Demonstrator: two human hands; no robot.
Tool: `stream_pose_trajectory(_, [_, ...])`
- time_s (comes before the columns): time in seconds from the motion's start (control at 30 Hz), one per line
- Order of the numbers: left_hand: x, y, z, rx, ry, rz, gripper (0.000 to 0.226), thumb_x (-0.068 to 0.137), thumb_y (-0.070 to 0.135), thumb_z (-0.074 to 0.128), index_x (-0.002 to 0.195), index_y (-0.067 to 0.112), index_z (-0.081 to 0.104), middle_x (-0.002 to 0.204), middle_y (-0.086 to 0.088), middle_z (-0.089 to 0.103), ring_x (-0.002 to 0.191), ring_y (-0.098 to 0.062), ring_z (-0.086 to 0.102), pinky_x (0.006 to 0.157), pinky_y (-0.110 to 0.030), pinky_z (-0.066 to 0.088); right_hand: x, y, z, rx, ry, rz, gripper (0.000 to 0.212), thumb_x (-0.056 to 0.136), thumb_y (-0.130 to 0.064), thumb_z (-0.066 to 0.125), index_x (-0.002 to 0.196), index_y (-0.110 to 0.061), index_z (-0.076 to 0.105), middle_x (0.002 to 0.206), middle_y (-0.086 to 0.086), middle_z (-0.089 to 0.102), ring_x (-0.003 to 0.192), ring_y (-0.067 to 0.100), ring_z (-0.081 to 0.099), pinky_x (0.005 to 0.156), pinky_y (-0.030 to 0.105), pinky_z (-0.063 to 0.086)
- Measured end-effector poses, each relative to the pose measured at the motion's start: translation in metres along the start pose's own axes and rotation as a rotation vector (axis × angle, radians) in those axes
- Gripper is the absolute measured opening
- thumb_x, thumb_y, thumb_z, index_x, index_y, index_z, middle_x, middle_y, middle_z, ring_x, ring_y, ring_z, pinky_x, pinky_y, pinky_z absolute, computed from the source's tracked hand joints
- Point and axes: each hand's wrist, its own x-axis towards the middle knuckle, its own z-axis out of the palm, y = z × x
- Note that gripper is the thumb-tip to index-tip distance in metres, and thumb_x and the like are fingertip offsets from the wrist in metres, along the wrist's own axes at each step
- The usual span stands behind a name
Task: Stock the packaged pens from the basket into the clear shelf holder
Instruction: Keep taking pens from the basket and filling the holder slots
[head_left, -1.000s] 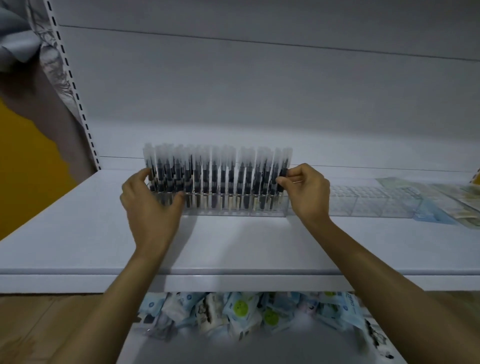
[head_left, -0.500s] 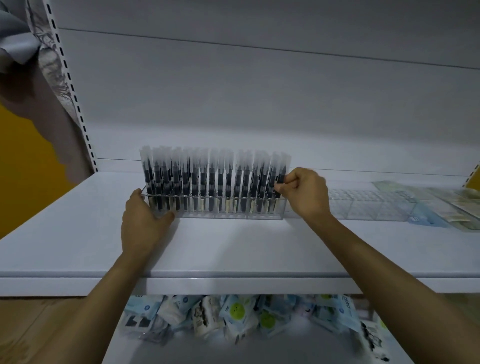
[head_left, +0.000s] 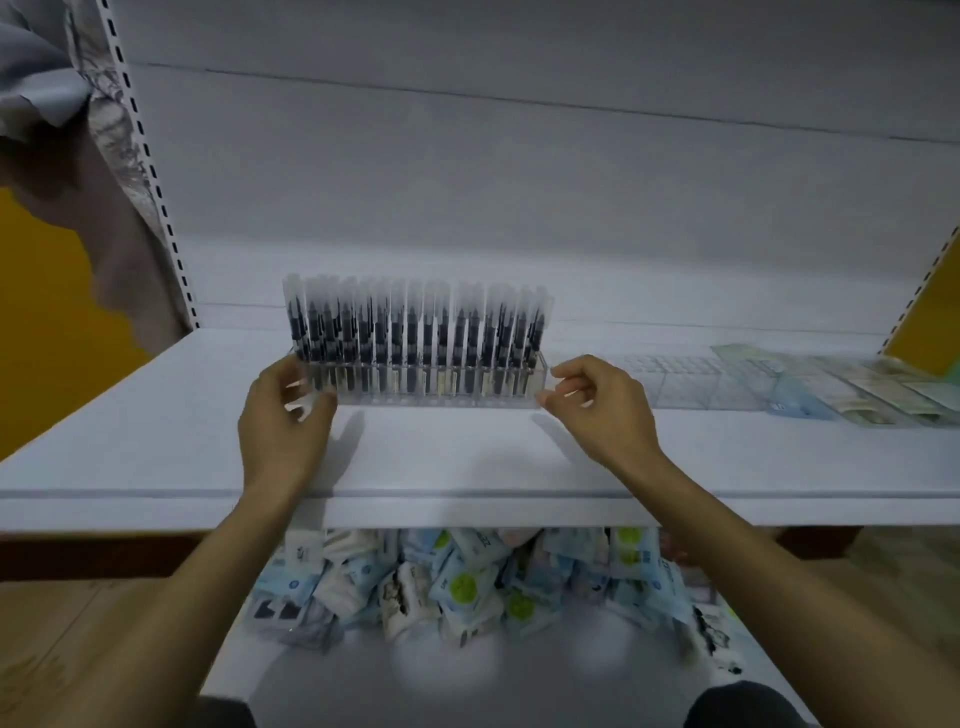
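Note:
A clear shelf holder (head_left: 441, 397) stands on the white shelf (head_left: 156, 441), filled with a row of upright packaged black pens (head_left: 415, 332). My left hand (head_left: 283, 421) is at the holder's left front corner, with loosely curled fingers touching it; this part is blurred. My right hand (head_left: 602, 410) hovers just right of the holder's right end, its fingers loosely curled with nothing in them. No basket is in view.
A second clear holder (head_left: 696, 384) with no pens lies on the shelf to the right, and flat packets (head_left: 862, 389) lie beyond it. Several blue and white packets (head_left: 457, 582) are piled on the lower shelf. A slotted upright (head_left: 156, 192) stands at the left.
My right hand has let go of the rightmost pen and drawn back to the right of the holder. My left hand has lifted from lying flat against the holder's left front, and its fingers have curled.

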Motion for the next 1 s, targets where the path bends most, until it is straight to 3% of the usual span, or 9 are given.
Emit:
stream_pose_trajectory(0.13, [-0.060, 0.020, -0.002, -0.124, -0.110, 0.146, 0.014, 0.092, 0.015, 0.059, 0.104, 0.019, 0.063, 0.088, -0.002, 0.066, 0.083, -0.016, 0.063, 0.078, -0.032, 0.055, -0.065, -0.008, -0.010, 0.086, -0.009, -0.091, 0.022, 0.082, -0.033, 0.072, 0.102, -0.028, 0.063, 0.087, -0.015, 0.064, 0.081, 0.003, 0.060, 0.074, 0.024, 0.050])
stream_pose_trajectory(0.2, [-0.088, 0.019, -0.002, -0.145, -0.205, 0.211, 0.007, 0.091, 0.017, 0.061, 0.097, 0.019, 0.065, 0.078, -0.002, 0.066, 0.076, -0.020, 0.065, 0.070, -0.031, 0.056, -0.098, -0.006, -0.009, 0.072, -0.022, -0.164, 0.019, 0.084, -0.032, 0.071, 0.100, -0.025, 0.064, 0.084, -0.013, 0.065, 0.078, 0.004, 0.061, 0.071, 0.023, 0.051])
stream_pose_trajectory(0.3, [-0.130, -0.001, 0.002, -0.066, -0.344, 0.318, 0.016, 0.088, 0.035, 0.059, 0.093, 0.022, 0.067, 0.071, 0.009, 0.064, 0.068, -0.011, 0.063, 0.061, -0.024, 0.052, -0.145, 0.016, 0.006, -0.028, -0.048, -0.263, 0.018, 0.083, -0.033, 0.066, 0.095, -0.019, 0.067, 0.083, -0.008, 0.067, 0.077, 0.005, 0.061, 0.068, 0.025, 0.052])
stream_pose_trajectory(0.37, [-0.156, -0.030, 0.009, 0.111, -0.448, 0.350, 0.028, 0.087, 0.042, 0.054, 0.102, 0.022, 0.067, 0.079, 0.013, 0.065, 0.073, -0.006, 0.062, 0.063, -0.026, 0.053, -0.174, 0.042, 0.023, -0.120, -0.149, -0.229, 0.025, 0.083, -0.035, 0.065, 0.102, -0.019, 0.068, 0.091, -0.004, 0.069, 0.085, 0.007, 0.061, 0.074, 0.029, 0.053])
stream_pose_trajectory(0.43, [-0.186, -0.068, 0.015, 0.375, -0.563, 0.355, 0.038, 0.089, 0.039, 0.057, 0.121, 0.020, 0.060, 0.104, 0.006, 0.067, 0.096, -0.014, 0.062, 0.074, -0.034, 0.055, -0.202, 0.074, 0.043, -0.258, -0.337, -0.137, 0.041, 0.085, -0.040, 0.065, 0.120, -0.019, 0.061, 0.111, 0.001, 0.067, 0.103, 0.018, 0.061, 0.085, 0.039, 0.051])
stream_pose_trajectory(0.53, [-0.237, -0.122, 0.015, 0.797, -0.839, 0.244, 0.059, 0.095, 0.039, 0.052, 0.146, 0.018, 0.031, 0.143, -0.002, 0.045, 0.128, -0.023, 0.043, 0.094, -0.037, 0.044, -0.244, 0.117, 0.066, -0.499, -0.623, -0.013, 0.062, 0.086, -0.047, 0.062, 0.140, -0.021, 0.042, 0.128, 0.006, 0.057, 0.117, 0.027, 0.052, 0.095, 0.038, 0.040])
stream_pose_trajectory(0.6, [-0.269, -0.148, 0.015, 0.960, -1.003, 0.185, 0.068, 0.096, 0.040, 0.047, 0.151, 0.015, 0.016, 0.151, -0.004, 0.032, 0.136, -0.024, 0.032, 0.103, -0.037, 0.036, -0.270, 0.140, 0.076, -0.626, -0.765, 0.027, 0.066, 0.087, -0.048, 0.059, 0.143, -0.022, 0.034, 0.131, 0.006, 0.054, 0.119, 0.027, 0.049, 0.097, 0.037, 0.035])
stream_pose_trajectory(0.83, [-0.332, -0.201, 0.048, 1.032, -1.176, 0.086, 0.076, 0.094, 0.037, 0.050, 0.151, 0.012, 0.008, 0.152, -0.005, 0.025, 0.135, -0.025, 0.027, 0.104, -0.037, 0.032, -0.310, 0.197, 0.108, -0.697, -0.904, 0.114, 0.062, 0.090, -0.045, 0.055, 0.143, -0.022, 0.031, 0.136, 0.005, 0.048, 0.124, 0.026, 0.045, 0.098, 0.037, 0.032])
stream_pose_trajectory(1.0, [-0.350, -0.245, 0.082, 1.032, -1.226, 0.125, 0.074, 0.091, 0.037, 0.054, 0.148, 0.011, 0.015, 0.150, -0.007, 0.026, 0.133, -0.025, 0.030, 0.106, -0.037, 0.032, -0.329, 0.233, 0.136, -0.656, -0.915, 0.158, 0.051, 0.091, -0.039, 0.056, 0.135, -0.021, 0.038, 0.127, 0.006, 0.054, 0.110, 0.027, 0.055, 0.085, 0.033, 0.037])
